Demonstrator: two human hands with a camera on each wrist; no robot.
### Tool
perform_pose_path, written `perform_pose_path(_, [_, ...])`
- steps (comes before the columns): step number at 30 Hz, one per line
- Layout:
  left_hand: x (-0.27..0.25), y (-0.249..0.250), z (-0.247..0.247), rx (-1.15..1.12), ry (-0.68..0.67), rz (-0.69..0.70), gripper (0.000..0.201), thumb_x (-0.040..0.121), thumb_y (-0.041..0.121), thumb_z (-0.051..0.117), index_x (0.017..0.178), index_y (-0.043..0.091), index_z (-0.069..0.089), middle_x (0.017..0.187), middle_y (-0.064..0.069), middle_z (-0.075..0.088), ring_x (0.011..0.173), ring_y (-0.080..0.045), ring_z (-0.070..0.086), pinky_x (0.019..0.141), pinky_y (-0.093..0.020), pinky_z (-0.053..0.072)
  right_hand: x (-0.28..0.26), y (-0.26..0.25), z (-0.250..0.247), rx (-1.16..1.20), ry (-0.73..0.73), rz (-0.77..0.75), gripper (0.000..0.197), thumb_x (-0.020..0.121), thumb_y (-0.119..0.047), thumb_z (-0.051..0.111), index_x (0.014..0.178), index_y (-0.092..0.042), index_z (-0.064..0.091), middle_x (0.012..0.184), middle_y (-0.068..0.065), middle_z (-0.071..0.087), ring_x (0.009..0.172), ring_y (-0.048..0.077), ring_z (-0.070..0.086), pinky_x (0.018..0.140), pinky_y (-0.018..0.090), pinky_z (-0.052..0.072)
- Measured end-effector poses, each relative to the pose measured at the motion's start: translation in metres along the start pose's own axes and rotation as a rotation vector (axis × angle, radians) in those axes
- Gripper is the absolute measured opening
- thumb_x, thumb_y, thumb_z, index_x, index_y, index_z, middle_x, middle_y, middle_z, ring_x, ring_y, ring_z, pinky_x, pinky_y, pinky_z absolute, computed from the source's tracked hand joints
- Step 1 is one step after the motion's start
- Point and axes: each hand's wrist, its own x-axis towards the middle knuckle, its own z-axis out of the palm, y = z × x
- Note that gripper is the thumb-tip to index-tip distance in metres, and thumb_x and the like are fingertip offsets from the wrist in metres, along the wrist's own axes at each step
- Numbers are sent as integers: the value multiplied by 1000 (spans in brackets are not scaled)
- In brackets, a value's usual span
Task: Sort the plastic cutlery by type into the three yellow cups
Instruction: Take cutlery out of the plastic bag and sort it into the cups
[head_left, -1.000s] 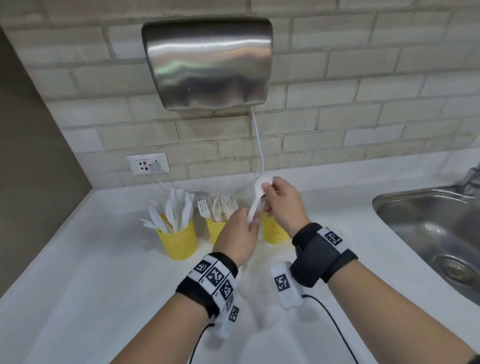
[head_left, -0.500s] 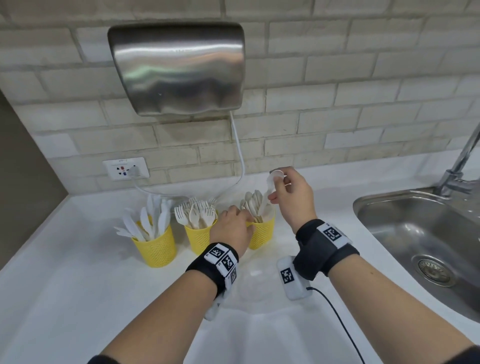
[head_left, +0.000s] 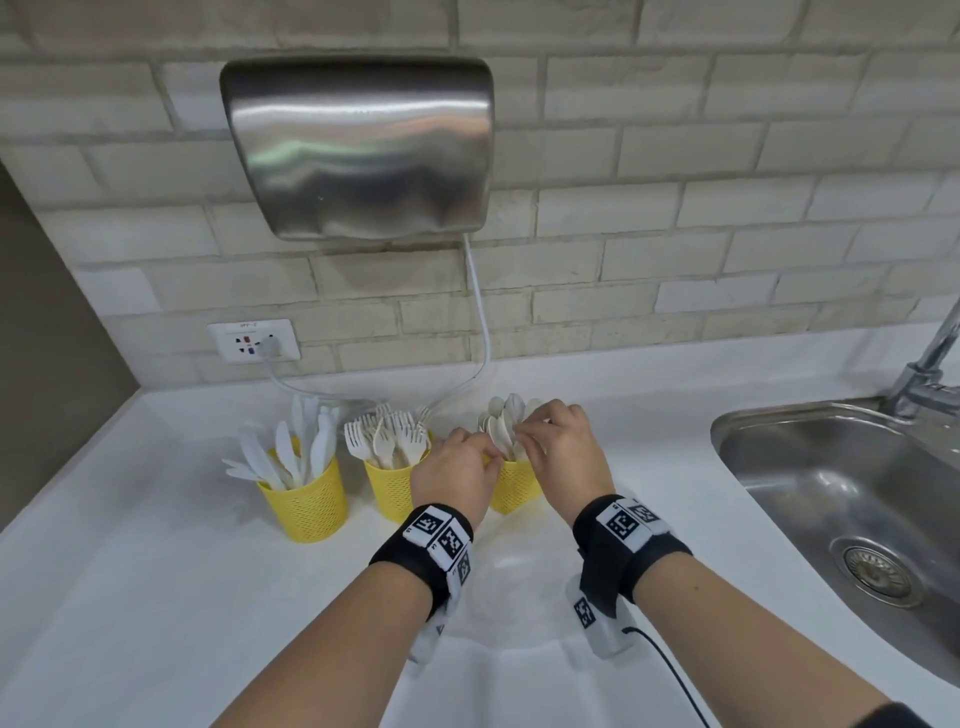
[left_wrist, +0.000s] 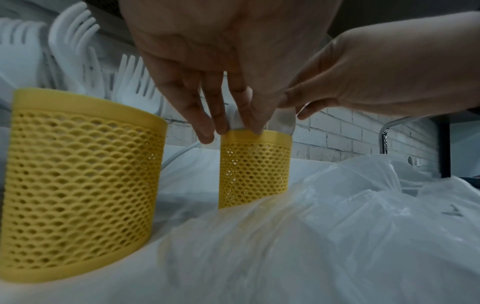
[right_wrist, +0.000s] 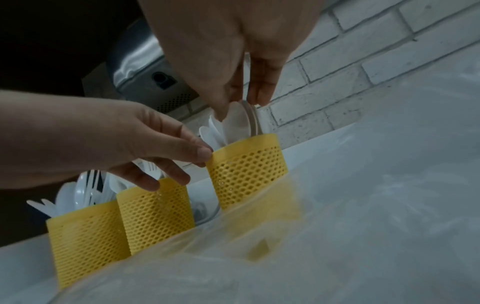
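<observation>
Three yellow mesh cups stand in a row on the white counter. The left cup (head_left: 304, 501) holds knives, the middle cup (head_left: 388, 491) forks, and the right cup (head_left: 514, 491) spoons. My right hand (head_left: 522, 431) is over the right cup. In the right wrist view my right hand (right_wrist: 241, 105) pinches the bowl of a white spoon (right_wrist: 237, 123) standing among the other spoons. My left hand (head_left: 485, 460) rests straight fingertips (left_wrist: 221, 127) on the rim of the right cup (left_wrist: 254, 164).
A crumpled clear plastic bag (head_left: 519, 597) lies on the counter just in front of the cups. A steel hand dryer (head_left: 358, 145) hangs on the brick wall, its cable running to a socket (head_left: 253, 341). A steel sink (head_left: 857, 509) with a tap is at the right.
My right hand has come down with the spoon into the right cup. My left hand let go of the spoon's handle and moved onto that cup's rim.
</observation>
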Motion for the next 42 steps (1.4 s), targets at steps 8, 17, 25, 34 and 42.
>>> perform_pose_path(8, [-11, -17, -17, -116, -136, 28, 28, 94, 33, 47, 117, 39, 62, 123, 10, 59, 111, -15, 56, 86, -32, 49, 16, -34, 1, -146, 6, 24, 16, 77, -15, 62, 91, -20, 69, 92, 4, 57, 90, 26, 50, 77, 36, 41])
perform_pose_path(17, [-51, -114, -65, -237, 263, -451, 16, 89, 30, 59, 104, 24, 55, 111, 1, 50, 114, -21, 48, 79, -32, 42, 28, -125, 51, 219, -341, -120, 27, 88, -8, 56, 112, -9, 68, 109, 12, 58, 110, 28, 52, 97, 35, 43])
perform_pose_path(25, [-61, -183, -69, -319, 291, -609, 53, 83, 49, 66, 111, 9, 46, 111, -5, 42, 105, -31, 53, 90, -40, 44, 71, -182, 90, -106, -492, -215, 67, 78, -38, 65, 137, -16, 44, 133, 9, 44, 125, 30, 38, 104, 39, 30])
perform_pose_path(34, [-22, -209, -97, -506, 137, -389, 20, 89, 24, 67, 105, 14, 61, 85, 1, 65, 75, -18, 58, 60, -17, 39, 75, -185, 111, -363, -713, -290, 38, 87, -14, 55, 125, -13, 51, 132, 11, 37, 119, 29, 46, 117, 48, 6])
perform_pose_path(42, [4, -210, -114, -256, 21, -348, 34, 98, 30, 51, 99, -2, 64, 93, -14, 65, 86, -30, 60, 71, -27, 37, 90, -201, 95, -192, -768, -304, 48, 82, 12, 42, 123, -10, 56, 127, 11, 43, 115, 30, 44, 87, 26, 33])
